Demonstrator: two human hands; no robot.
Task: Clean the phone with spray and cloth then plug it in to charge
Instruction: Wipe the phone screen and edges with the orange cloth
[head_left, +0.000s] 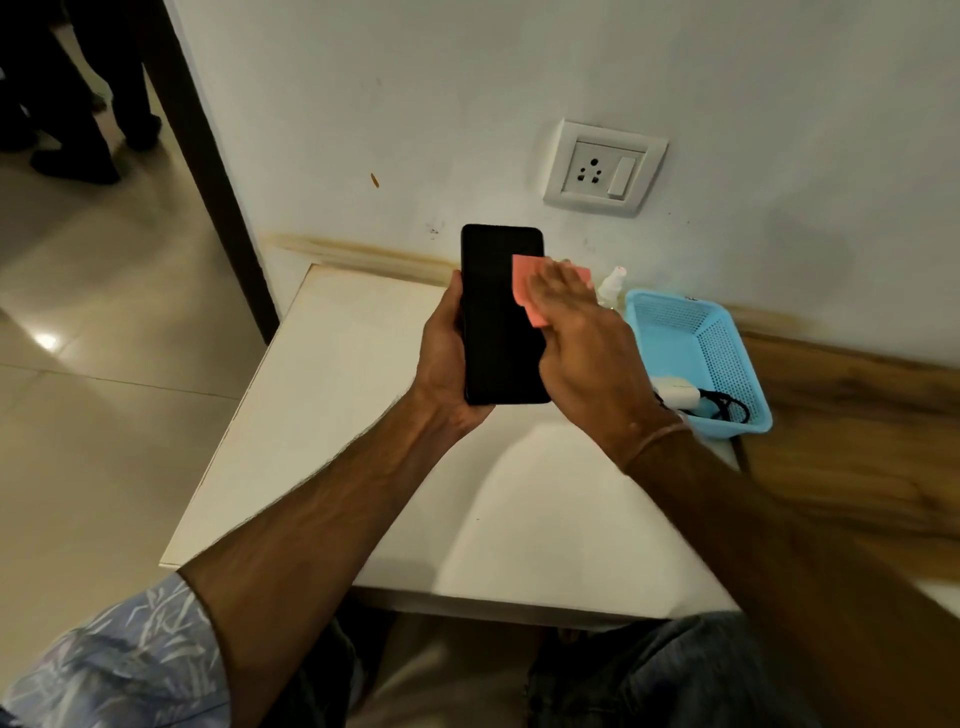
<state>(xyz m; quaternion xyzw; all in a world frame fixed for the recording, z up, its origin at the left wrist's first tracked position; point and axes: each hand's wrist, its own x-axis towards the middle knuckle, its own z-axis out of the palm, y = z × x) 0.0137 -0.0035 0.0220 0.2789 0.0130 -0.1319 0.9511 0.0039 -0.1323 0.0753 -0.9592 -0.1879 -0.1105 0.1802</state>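
Observation:
A black phone (498, 312) is held upright over the white table, screen dark and facing me. My left hand (447, 364) grips its left edge and bottom. A pink cloth (524, 283) lies against the right side of the screen, and my right hand (576, 332) presses it there with flat fingers; the hand is blurred. A small clear spray bottle (613, 283) with a white top stands behind that hand, by the wall. In the blue basket (727, 353) lie a white charger (675, 392) and a black cable (727, 408).
A white wall socket with a switch (605, 166) sits above the table (332, 415). A wooden surface (857, 431) runs to the right of the basket. Left of the table are a dark door frame (208, 171) and tiled floor, with a person's legs (67, 104) far off.

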